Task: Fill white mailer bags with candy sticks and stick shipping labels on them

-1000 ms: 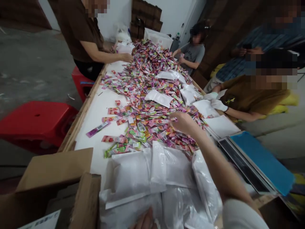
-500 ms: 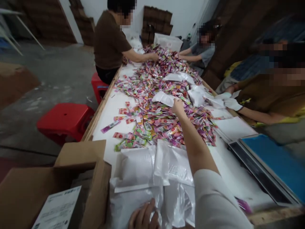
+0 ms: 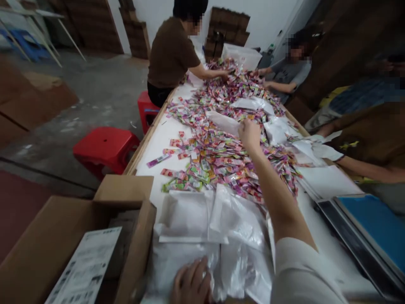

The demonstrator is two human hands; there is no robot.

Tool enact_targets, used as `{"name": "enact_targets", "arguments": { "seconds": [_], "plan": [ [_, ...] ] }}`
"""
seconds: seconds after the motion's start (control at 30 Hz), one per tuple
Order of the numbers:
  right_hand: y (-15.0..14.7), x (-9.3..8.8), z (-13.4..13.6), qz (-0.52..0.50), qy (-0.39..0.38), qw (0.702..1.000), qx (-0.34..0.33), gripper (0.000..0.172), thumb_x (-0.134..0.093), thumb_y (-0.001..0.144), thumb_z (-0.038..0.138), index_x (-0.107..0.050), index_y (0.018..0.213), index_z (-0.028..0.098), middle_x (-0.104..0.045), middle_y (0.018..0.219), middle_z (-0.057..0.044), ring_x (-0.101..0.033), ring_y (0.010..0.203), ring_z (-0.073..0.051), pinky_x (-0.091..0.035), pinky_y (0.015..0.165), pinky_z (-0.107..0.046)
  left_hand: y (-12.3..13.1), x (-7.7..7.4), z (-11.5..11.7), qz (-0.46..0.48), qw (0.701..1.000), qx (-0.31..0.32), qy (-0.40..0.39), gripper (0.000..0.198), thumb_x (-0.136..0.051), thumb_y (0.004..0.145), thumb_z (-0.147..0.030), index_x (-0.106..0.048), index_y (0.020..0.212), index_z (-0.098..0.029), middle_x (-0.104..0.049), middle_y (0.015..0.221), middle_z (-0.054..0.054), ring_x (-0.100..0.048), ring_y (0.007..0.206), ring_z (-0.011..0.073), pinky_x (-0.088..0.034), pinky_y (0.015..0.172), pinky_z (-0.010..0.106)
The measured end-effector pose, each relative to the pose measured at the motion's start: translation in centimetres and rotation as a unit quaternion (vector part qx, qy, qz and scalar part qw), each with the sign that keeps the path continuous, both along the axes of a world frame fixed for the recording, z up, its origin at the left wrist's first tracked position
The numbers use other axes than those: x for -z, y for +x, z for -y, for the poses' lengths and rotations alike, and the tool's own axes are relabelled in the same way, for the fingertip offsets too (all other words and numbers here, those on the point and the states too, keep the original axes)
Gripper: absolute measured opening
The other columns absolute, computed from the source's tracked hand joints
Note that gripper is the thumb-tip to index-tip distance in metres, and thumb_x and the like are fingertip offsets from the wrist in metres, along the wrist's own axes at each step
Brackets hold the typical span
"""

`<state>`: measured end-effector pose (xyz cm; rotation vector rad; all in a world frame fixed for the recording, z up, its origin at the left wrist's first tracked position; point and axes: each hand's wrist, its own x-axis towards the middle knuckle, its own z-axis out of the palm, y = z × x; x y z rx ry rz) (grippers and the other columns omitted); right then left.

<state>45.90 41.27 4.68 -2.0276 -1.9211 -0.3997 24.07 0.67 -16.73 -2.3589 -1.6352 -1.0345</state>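
My right hand (image 3: pixel 249 133) reaches over a heap of small, colourful sachets (image 3: pixel 218 162), its fingers closed on the end of a white plastic bag (image 3: pixel 223 121). The bag lies or hovers just above the sachets; I cannot tell which. Near the front edge, my left hand (image 3: pixel 192 282) rests on a filled white bag (image 3: pixel 177 264) with its fingers slightly bent and apart. More filled white bags (image 3: pixel 238 215) lie beside and beyond it. Further up the heap are another white bag (image 3: pixel 253 104) and one more (image 3: pixel 278 130) to its right.
An open cardboard box (image 3: pixel 136 249) with a printed label sheet (image 3: pixel 87 266) stands at front left. A red stool (image 3: pixel 106 145) is beside the table. At right lies a blue-topped flat device (image 3: pixel 373 223). Co-workers sit around; one has white gloves (image 3: pixel 327 152).
The view has swung left, so everything sits further right in it. My right hand still grips the white bag, which has shifted slightly. The left hand stays on the front bag.
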Motion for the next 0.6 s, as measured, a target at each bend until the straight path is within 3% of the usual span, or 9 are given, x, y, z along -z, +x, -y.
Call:
{"name": "enact_targets", "arguments": {
  "seconds": [0.07,0.1,0.23,0.3,0.4,0.47,0.53,0.6],
  "plan": [
    [-1.4,-0.6,4.5,0.029,0.020,0.996,-0.087,0.031,-0.044,0.093,0.018,-0.063,0.115,0.009,-0.066,0.107,-0.017,-0.062,0.096,-0.026,-0.045,0.083,-0.033,-0.7,-1.8,0.0,0.008,0.998,0.052,-0.035,0.018,-0.059,0.087,-0.035,-0.069,0.100,-0.029,-0.073,0.122,-0.001,-0.063,0.109,0.0173,-0.036,0.101,0.035],
    [-2.2,-0.3,7.2,0.051,-0.007,0.991,-0.122,0.030,-0.043,0.093,0.018,-0.064,0.114,0.010,-0.066,0.108,-0.017,-0.062,0.094,-0.025,-0.046,0.082,-0.033,-0.9,-2.6,-0.1,0.008,0.995,0.065,-0.077,0.022,-0.061,0.087,-0.034,-0.068,0.106,-0.028,-0.069,0.129,0.000,-0.060,0.115,0.0185,-0.033,0.104,0.037],
    [-4.9,3.8,17.4,0.108,-0.241,0.946,-0.189,0.030,-0.044,0.092,0.010,-0.067,0.111,0.011,-0.066,0.100,-0.016,-0.065,0.087,-0.021,-0.047,0.076,-0.028,-1.0,-4.3,-0.4,0.001,0.983,0.095,-0.157,0.024,-0.060,0.088,-0.028,-0.065,0.111,-0.024,-0.063,0.137,0.003,-0.052,0.124,0.0221,-0.030,0.106,0.042],
    [-5.5,5.6,21.2,0.109,-0.299,0.928,-0.194,0.035,-0.046,0.090,0.008,-0.065,0.119,0.013,-0.066,0.108,-0.016,-0.065,0.090,-0.021,-0.048,0.077,-0.027,-1.0,-4.6,-0.4,-0.010,0.980,0.111,-0.165,0.024,-0.059,0.089,-0.027,-0.064,0.111,-0.022,-0.061,0.138,0.005,-0.051,0.126,0.0233,-0.031,0.106,0.043],
    [-5.7,7.0,25.7,0.067,-0.221,0.956,-0.183,0.046,-0.048,0.093,0.016,-0.052,0.138,0.017,-0.054,0.133,-0.018,-0.061,0.109,-0.025,-0.049,0.089,-0.033,-1.2,-4.9,-0.4,-0.016,0.978,0.128,-0.167,0.025,-0.057,0.089,-0.026,-0.063,0.113,-0.021,-0.060,0.138,0.007,-0.050,0.126,0.0252,-0.034,0.105,0.044],
    [-5.9,7.9,28.3,0.030,-0.162,0.963,-0.214,0.049,-0.051,0.094,0.024,-0.048,0.142,0.018,-0.048,0.140,-0.018,-0.052,0.122,-0.028,-0.046,0.099,-0.039,-1.4,-5.0,-0.4,-0.010,0.976,0.135,-0.170,0.025,-0.055,0.090,-0.025,-0.063,0.114,-0.020,-0.060,0.138,0.008,-0.050,0.125,0.0265,-0.035,0.105,0.045],
    [-6.4,9.4,30.0,0.028,-0.160,0.953,-0.258,0.047,-0.054,0.093,0.027,-0.053,0.139,0.020,-0.048,0.141,-0.017,-0.045,0.130,-0.029,-0.041,0.106,-0.043,-1.4,-5.1,-0.6,0.005,0.975,0.141,-0.174,0.026,-0.054,0.091,-0.024,-0.064,0.115,-0.020,-0.061,0.136,0.009,-0.050,0.124,0.0281,-0.036,0.104,0.047],
    [-7.0,11.0,30.5,0.051,-0.178,0.950,-0.250,0.043,-0.052,0.093,0.023,-0.056,0.136,0.023,-0.047,0.143,-0.015,-0.040,0.134,-0.030,-0.035,0.111,-0.047,-1.2,-5.0,-0.8,0.018,0.973,0.147,-0.176,0.025,-0.055,0.091,-0.023,-0.064,0.114,-0.018,-0.061,0.134,0.010,-0.050,0.125,0.0296,-0.037,0.104,0.048]
  ]
}}
